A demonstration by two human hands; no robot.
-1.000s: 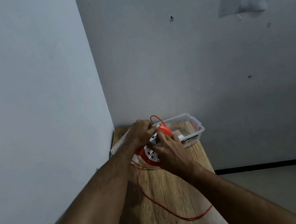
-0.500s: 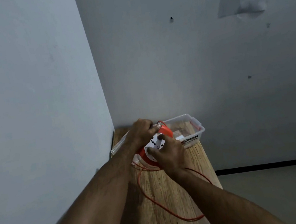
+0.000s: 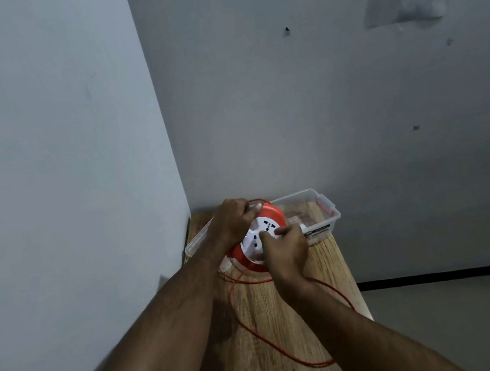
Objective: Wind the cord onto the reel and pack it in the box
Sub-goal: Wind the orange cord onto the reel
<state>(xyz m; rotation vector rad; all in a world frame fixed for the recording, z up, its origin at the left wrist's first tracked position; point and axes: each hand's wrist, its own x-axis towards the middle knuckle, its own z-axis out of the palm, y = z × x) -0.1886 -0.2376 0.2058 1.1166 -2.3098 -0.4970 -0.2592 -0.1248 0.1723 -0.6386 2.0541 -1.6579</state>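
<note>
Item: my two forearms, entering from the near edge and converging over a narrow wooden table (image 3: pixel 293 349) set in a corner between two pale walls.

Item: orange cord (image 3: pixel 261 335), loose. It lies on the table in a long loop between my forearms, passes under my right wrist and runs up to the reel.

Item: my right hand (image 3: pixel 285 250), on the near right of the reel. The fingers are curled, with fingertips pressed on the white socket face. Whether they pinch a knob or only press on the face, I cannot tell.

Item: extension cord reel (image 3: pixel 258 240), orange body with a white round face carrying sockets. It stands tilted on the table, face toward me, just in front of the box. The lower rim is at the tabletop; a small white part shows at its lower left, too small to identify.

Item: my left hand (image 3: pixel 233 223), clenched over the reel's upper left rim, fingers wrapped across the top edge, thumb side toward me. A thin arc of cord rises just behind the knuckles.

Item: clear plastic box (image 3: pixel 323 205), lidless, with clip handles, at the far end against the wall. It holds some flat items, indistinct.
</note>
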